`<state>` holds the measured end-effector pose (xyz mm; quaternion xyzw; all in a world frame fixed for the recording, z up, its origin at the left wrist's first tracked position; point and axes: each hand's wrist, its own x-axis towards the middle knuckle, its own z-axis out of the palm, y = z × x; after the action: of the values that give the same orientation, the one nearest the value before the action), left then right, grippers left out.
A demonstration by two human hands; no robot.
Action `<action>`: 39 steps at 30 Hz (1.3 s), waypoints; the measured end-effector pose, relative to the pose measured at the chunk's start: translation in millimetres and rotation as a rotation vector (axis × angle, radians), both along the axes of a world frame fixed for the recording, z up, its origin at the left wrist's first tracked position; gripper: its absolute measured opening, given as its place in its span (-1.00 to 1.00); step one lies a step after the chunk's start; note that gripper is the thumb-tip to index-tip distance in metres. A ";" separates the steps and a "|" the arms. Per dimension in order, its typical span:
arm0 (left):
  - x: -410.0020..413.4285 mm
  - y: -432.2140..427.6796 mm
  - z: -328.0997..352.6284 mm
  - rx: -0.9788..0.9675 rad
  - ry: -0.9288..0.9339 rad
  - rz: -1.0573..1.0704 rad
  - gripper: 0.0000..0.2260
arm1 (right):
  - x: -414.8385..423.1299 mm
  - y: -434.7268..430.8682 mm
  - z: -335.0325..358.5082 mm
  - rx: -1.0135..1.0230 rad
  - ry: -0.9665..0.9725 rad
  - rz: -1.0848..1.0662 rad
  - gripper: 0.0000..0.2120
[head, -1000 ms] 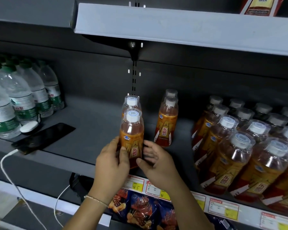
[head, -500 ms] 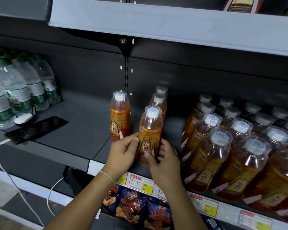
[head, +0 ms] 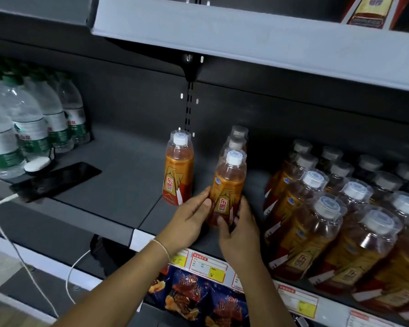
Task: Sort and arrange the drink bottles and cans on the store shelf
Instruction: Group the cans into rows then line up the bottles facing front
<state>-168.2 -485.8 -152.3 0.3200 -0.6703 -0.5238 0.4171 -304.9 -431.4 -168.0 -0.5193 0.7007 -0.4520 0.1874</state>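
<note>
1. The orange bottle [head: 227, 185] stands upright near the front edge of the shelf [head: 118, 185], between both hands; its base is hidden.
2. The left hand [head: 189, 223] pinches its lower left side, and the right hand [head: 242, 232] curls round its lower right side.
3. One second ago it was in front of the lone bottle [head: 178, 168]; now it is in front of the two-bottle row [head: 236, 142] to the right.

Dark grey shelf [head: 118, 185]. Reference: lone orange bottle [head: 178, 168], upright. Far left of it: water bottles [head: 31, 128], small white object [head: 37, 164], black phone [head: 57, 180] lying flat. Just right: file of orange bottles [head: 235, 143], front bottle [head: 227, 182] foremost. Further right: massed orange bottles [head: 328, 208].
</note>
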 end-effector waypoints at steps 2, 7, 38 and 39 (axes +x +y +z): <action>1.1 -0.1 0.3 -0.005 -0.014 -0.028 -0.67 | 1.1 1.3 -1.5 0.027 0.010 0.001 -0.26; 2.9 -4.9 -4.5 -0.061 -0.041 -0.107 -0.66 | 2.7 -0.9 -3.2 0.026 0.102 -0.106 -0.35; 72.6 -64.1 -5.7 -0.111 -0.089 0.522 -0.81 | 100.6 -54.9 15.6 -0.047 0.055 -0.069 -0.50; 72.0 -62.6 -4.8 -0.153 -0.121 0.512 -0.80 | 99.9 -52.0 13.9 -0.060 0.043 -0.083 -0.47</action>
<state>-96.2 -548.4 -157.1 0.4773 -0.6289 -0.3288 0.5182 -205.1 -483.4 -154.1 -0.5048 0.7115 -0.4688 0.1380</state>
